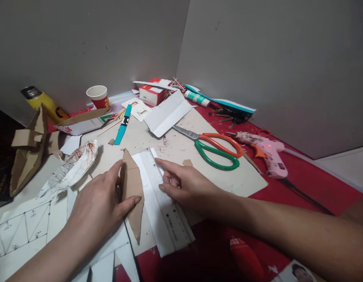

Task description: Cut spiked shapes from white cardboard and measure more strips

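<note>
My left hand (96, 197) is closed on a leaf-shaped piece of brown cardboard (132, 182), thumb across its face and index finger along its left edge. Just right of it lies a long white folded card strip (162, 209) with small printed marks. My right hand (188, 184) holds the strip's right edge, index finger extended near its top and thumb lower down, other fingers curled. Beyond the hands, scissors (218, 150) with one orange and one green handle rest on the pale board (242, 180). A folded white card piece (169, 113) covers their tips.
A pink glue gun (269, 152) with a black cord lies at right. Drawn paper sheets (22, 231) are at lower left, beside a white paper boat shape (75, 166). A cup (97, 96), yellow bottle (47, 107) and cardboard boat (30, 152) stand behind. Grey walls enclose the back.
</note>
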`<move>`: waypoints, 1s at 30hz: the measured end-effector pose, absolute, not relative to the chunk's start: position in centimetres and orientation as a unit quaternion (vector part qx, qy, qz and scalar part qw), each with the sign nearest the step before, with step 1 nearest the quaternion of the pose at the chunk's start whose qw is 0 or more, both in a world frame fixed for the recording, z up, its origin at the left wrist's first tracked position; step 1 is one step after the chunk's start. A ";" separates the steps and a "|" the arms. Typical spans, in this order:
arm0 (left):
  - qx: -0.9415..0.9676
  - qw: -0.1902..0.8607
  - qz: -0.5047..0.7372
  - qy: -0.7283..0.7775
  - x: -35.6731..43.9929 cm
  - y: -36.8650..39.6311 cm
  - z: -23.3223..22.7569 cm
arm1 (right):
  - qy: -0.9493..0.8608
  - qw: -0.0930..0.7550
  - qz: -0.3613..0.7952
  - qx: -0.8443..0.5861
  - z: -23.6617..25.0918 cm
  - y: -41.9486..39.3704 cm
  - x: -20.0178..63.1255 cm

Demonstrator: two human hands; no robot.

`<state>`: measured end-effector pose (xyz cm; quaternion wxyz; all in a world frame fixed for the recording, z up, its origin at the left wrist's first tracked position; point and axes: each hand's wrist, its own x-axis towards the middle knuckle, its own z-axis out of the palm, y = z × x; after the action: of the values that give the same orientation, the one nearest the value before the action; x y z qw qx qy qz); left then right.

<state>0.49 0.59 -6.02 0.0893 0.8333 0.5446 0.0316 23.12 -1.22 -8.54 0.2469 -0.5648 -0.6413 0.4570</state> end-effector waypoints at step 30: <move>0.550 0.570 0.260 0.553 0.6 1.7 -5.5 | -0.601 0.278 0.516 -0.544 -9.3 -1.1 23.3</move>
<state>0.57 1.75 -5.52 0.5695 0.5500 0.5529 0.2596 23.34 -1.11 -9.26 0.2778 -0.5435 -0.6005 0.5165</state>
